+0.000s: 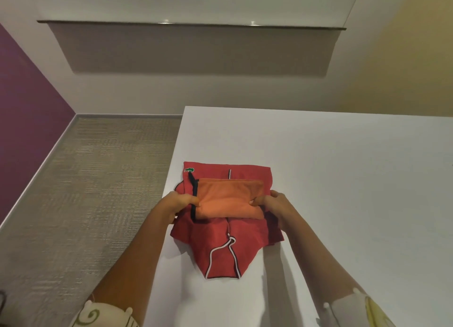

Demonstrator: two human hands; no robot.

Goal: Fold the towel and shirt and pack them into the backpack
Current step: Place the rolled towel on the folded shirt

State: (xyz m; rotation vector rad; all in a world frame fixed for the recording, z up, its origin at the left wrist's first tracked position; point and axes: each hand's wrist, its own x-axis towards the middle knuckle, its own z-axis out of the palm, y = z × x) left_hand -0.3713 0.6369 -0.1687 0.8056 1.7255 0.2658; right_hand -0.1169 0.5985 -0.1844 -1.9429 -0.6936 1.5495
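A folded red shirt [220, 243] with a white-edged collar and a small green logo lies near the left edge of the white table [343, 179]. On top of it sits a folded orange towel [228, 199]. My left hand [179, 204] grips the towel's left end with the thumb on top. At the towel's right end, my right hand [272, 204] grips in the same way. No backpack is in view.
The table's left edge runs close beside the shirt, with grey carpet [85, 192] below it. A purple wall [24, 118] stands at the far left. A long wall shelf [191, 25] hangs above the far side.
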